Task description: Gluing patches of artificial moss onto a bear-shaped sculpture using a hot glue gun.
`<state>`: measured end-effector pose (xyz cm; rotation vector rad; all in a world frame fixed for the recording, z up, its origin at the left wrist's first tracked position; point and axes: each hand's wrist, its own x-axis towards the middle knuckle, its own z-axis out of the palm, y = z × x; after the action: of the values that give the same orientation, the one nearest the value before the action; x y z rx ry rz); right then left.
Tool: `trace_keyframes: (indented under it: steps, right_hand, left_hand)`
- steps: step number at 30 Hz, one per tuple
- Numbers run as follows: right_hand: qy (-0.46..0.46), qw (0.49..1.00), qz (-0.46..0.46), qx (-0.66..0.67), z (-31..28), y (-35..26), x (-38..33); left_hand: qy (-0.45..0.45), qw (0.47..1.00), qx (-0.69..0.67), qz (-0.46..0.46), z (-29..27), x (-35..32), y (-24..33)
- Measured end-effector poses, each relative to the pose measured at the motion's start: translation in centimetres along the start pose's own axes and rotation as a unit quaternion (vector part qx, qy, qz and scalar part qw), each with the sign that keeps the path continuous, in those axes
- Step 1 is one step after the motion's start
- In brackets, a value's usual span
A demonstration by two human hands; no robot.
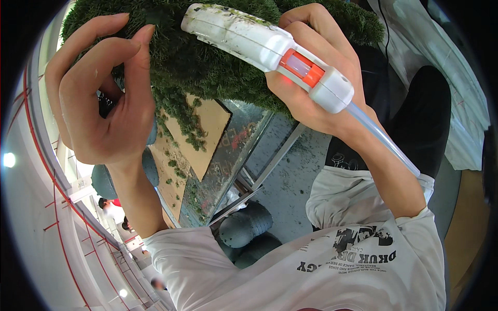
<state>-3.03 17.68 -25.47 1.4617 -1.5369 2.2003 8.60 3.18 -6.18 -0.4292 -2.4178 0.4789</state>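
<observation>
My right hand (311, 109) grips a white hand-held tool (244, 36) that has an orange band near its rear end. A clear hose (384, 137) trails from that end past my forearm. The tool's soiled front end lies against a big mound of green moss-like material (207, 67) at the top. My left hand (98, 98) is raised at the left edge of the mound. Its fingers are curled and apart, with the thumb near the green stuff, and it holds nothing that I can see.
A brown board (207, 129) with green patches lies under the mound, beside a glass panel in a metal frame (244, 140). Green crumbs litter the grey floor (290, 176). Rounded grey cushions (244, 228) sit lower down. Distant people stand at the lower left.
</observation>
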Motion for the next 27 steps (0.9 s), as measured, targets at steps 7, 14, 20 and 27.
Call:
trace_keyframes:
  steps: [7, 14, 20, 27]
  right_hand:
    - [-0.001, 0.999, 0.036, -0.031, -0.1, -0.6, 0.1]
    - [0.040, 0.992, -0.054, -0.106, 0.1, -0.7, 0.2]
    - [0.036, 0.990, -0.064, -0.117, 0.1, -0.6, 0.3]
    - [0.050, 0.993, -0.052, -0.098, 0.2, -0.7, 0.3]
  left_hand:
    - [0.006, 1.000, 0.011, 0.004, 0.0, -0.2, -0.2]
    - [0.001, 1.000, 0.020, -0.022, -0.1, -0.2, -0.1]
    - [0.004, 1.000, 0.027, -0.013, 0.0, -0.1, 0.1]
    - [0.003, 0.999, 0.030, -0.015, 0.0, -0.1, 0.1]
